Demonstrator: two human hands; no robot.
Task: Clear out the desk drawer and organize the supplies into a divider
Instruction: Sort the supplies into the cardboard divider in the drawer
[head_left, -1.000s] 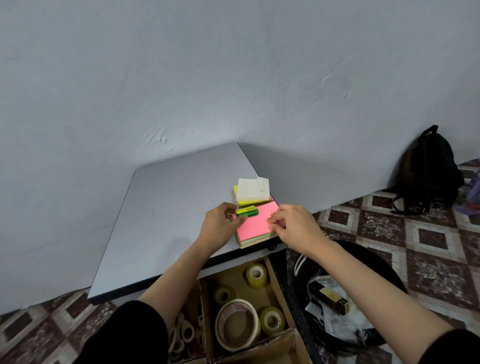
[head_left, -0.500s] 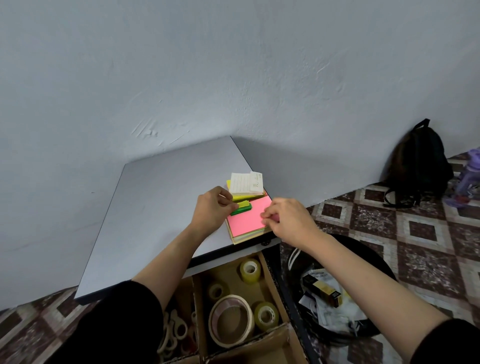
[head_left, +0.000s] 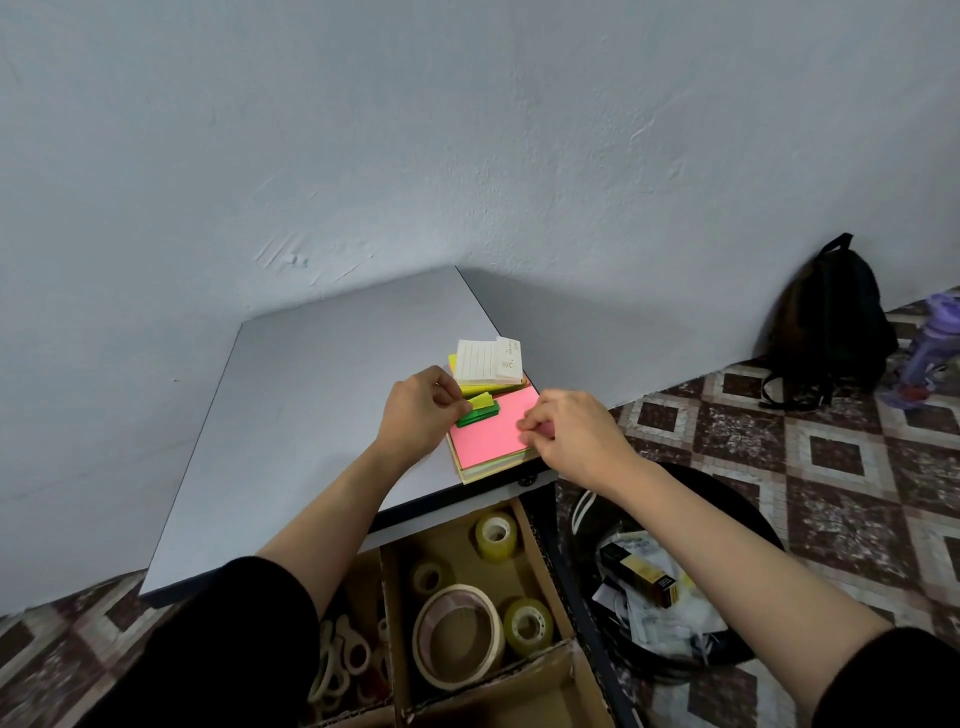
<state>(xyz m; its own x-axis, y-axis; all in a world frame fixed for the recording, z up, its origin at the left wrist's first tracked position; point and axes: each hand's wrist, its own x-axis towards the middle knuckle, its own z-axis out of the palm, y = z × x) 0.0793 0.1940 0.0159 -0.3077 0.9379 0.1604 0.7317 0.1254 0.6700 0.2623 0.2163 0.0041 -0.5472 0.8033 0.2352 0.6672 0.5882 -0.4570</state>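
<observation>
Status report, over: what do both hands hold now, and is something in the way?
Left hand pinches small yellow pad over green pad. Right hand pinches edge of pink note stack. Nothing in the way.

At the desk's (head_left: 311, 415) right front corner lie stacked note pads (head_left: 493, 436). Below its front edge sits the divider (head_left: 519, 670), tape rolls (head_left: 493, 553) inside. A bin (head_left: 737, 499) stands right of it.

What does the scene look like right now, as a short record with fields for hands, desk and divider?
left hand: pinches small yellow pad, above green pad
right hand: pinches pink pad at its right edge
desk: pink pad near the front right corner, white notepad behind it
divider: tape rolls in one compartment, scissors in the one left of it
</observation>
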